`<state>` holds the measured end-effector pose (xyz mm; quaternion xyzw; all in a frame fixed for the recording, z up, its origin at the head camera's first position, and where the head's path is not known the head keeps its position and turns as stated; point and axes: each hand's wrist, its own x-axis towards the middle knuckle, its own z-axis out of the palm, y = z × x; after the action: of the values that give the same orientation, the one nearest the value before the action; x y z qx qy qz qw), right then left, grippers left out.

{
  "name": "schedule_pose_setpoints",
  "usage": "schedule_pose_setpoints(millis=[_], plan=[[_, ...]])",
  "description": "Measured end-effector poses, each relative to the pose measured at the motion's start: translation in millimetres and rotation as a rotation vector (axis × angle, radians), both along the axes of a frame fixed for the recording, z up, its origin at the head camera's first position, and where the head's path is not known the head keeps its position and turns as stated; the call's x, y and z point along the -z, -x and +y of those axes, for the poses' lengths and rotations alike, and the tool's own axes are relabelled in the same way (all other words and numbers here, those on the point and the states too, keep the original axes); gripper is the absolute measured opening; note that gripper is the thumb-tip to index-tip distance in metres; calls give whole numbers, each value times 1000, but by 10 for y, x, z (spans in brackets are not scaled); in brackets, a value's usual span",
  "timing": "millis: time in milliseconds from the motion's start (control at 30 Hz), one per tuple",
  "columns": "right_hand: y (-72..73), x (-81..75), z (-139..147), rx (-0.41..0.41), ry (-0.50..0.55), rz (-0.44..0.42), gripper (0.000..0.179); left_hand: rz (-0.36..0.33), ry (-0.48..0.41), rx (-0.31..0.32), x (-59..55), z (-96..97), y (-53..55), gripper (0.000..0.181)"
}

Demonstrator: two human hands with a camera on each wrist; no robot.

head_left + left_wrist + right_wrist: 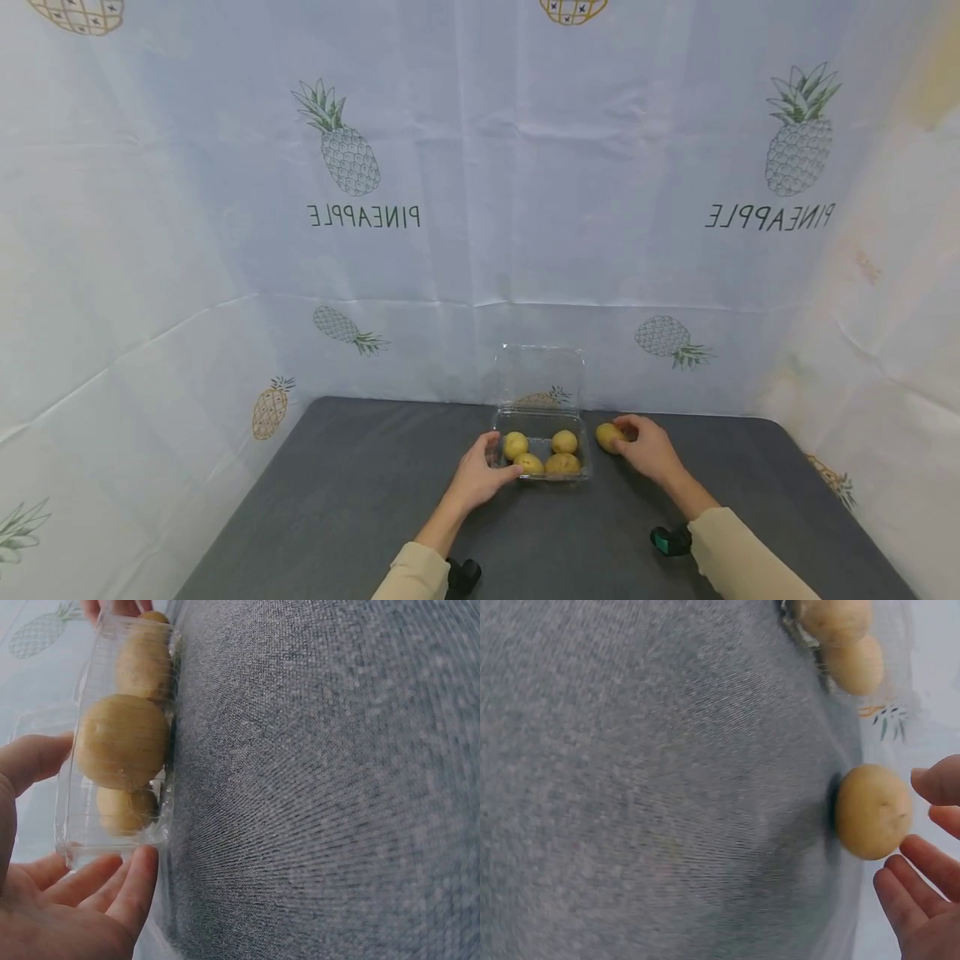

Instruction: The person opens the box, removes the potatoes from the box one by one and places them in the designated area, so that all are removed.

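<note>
A clear plastic clamshell container [542, 477] stands on the table with its lid raised at the back and several yellow potatoes [562, 464] inside. My left hand [480, 479] holds its near left corner, the thumb at the front rim and the fingers along the left end wall. Just right of the container, a single potato [873, 812] rests on the dark cloth. Over it reaches my right hand [647, 448], thumb and fingers spread around its near side. In the right wrist view the fingertips [911, 844] are right at the potato's edge, and the thumb stands slightly off it.
Dark grey cloth [360, 492] covers the table. Behind it hangs a pale curtain [487, 250] printed with pineapples, close to the raised lid; similar cloth closes off both sides. Each forearm wears a black wrist camera [670, 542].
</note>
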<state>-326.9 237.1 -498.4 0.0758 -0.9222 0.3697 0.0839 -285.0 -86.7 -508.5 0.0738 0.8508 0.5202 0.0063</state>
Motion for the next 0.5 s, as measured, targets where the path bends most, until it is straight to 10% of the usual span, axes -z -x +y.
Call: schedule_pose_setpoints(millis=[500], plan=[[-162, -326, -166, -65, 42, 15, 35, 6, -8, 11, -17, -6, -11, 79]])
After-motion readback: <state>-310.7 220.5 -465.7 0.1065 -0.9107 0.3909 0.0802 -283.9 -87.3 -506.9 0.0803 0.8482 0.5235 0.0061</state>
